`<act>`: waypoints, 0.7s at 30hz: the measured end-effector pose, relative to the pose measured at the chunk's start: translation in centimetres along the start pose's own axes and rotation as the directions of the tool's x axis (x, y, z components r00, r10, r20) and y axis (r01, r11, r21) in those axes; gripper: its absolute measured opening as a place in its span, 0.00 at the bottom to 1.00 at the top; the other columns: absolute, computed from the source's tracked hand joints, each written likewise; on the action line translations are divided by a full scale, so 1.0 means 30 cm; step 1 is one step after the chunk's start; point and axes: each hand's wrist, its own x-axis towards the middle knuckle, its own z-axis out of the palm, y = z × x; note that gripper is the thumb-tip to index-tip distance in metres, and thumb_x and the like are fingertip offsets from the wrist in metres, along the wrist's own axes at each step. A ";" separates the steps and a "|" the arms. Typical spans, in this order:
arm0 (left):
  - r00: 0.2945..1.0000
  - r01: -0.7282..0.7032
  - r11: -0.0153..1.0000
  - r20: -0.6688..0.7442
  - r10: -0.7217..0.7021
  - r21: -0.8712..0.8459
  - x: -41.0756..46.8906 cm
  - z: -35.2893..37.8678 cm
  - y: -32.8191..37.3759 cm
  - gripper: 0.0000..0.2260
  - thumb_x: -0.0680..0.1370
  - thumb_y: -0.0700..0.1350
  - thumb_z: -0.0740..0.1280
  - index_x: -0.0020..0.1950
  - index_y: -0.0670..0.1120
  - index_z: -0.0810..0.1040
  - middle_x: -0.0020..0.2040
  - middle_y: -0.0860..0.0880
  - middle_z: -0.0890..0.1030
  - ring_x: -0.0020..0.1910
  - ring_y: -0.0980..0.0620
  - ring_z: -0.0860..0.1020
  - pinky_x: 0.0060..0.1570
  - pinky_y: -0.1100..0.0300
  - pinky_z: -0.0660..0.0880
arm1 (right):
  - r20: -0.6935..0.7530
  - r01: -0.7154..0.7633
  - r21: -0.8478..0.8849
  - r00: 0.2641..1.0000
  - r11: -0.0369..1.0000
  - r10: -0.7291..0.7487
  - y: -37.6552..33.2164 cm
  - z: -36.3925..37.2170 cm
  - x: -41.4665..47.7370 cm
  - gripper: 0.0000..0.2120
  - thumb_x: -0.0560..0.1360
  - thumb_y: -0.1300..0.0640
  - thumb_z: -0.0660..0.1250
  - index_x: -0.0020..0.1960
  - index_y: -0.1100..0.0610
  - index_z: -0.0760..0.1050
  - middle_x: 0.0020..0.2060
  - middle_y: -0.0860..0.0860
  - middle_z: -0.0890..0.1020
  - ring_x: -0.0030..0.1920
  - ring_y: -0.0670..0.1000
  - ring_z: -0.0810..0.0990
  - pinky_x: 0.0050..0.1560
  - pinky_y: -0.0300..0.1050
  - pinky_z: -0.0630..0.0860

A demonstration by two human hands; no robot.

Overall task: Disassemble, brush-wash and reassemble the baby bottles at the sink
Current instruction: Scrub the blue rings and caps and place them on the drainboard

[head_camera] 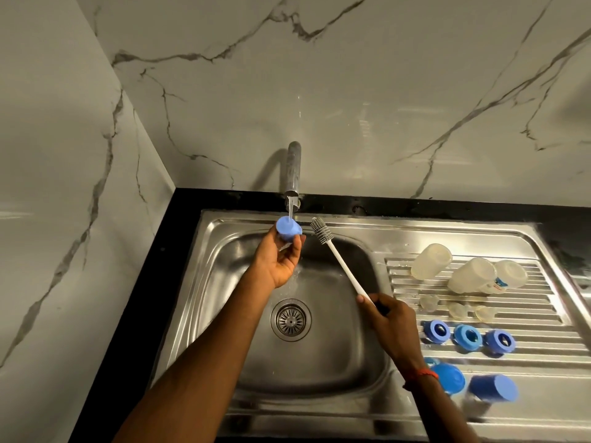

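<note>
My left hand [279, 260] holds a blue bottle cap [288, 229] up under the running tap [293, 169], and water falls onto its flat top. My right hand [388, 318] grips the end of a white bottle brush [339, 260], whose bristle head points up to the right of the cap, apart from it. On the drainboard [543, 366] lie three clear bottle bodies [431, 261], [472, 275], [511, 274], three clear teats [457, 310], three blue collar rings [468, 336] and two more blue caps [451, 378], [494, 387].
The steel sink basin [316, 356] has a round drain strainer [290, 319] below my hands, and water splashes down into it. A black counter edge [166, 251] borders the sink on the left, and marble walls stand behind and to the left.
</note>
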 end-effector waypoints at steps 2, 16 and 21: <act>1.000 0.010 1.000 0.001 -0.010 -0.017 0.002 0.001 -0.006 0.20 0.78 0.48 0.71 0.62 0.35 0.76 0.56 0.36 0.79 0.47 0.42 0.81 0.32 0.60 0.82 | 0.002 -0.004 0.000 1.000 1.000 0.004 0.005 -0.004 -0.003 0.18 0.72 0.39 0.67 0.45 0.54 0.84 0.31 0.49 0.82 0.31 0.44 0.78 0.32 0.32 0.73; 0.704 -0.600 0.189 0.401 0.586 0.778 -0.047 -0.043 0.044 0.25 0.66 0.33 0.80 0.60 0.48 0.82 0.52 0.52 0.85 0.49 0.56 0.84 0.46 0.64 0.81 | 0.024 -0.008 -0.008 1.000 1.000 0.008 -0.029 0.005 0.000 0.12 0.75 0.47 0.70 0.45 0.56 0.84 0.34 0.52 0.83 0.34 0.41 0.79 0.32 0.28 0.73; 0.657 -0.612 0.098 0.435 0.616 0.785 -0.056 -0.051 0.053 0.24 0.66 0.34 0.80 0.59 0.51 0.82 0.52 0.56 0.85 0.50 0.59 0.83 0.47 0.65 0.80 | 0.034 -0.018 -0.013 0.999 1.000 0.019 -0.039 0.007 -0.003 0.12 0.75 0.47 0.70 0.46 0.55 0.84 0.36 0.52 0.84 0.34 0.45 0.80 0.32 0.28 0.74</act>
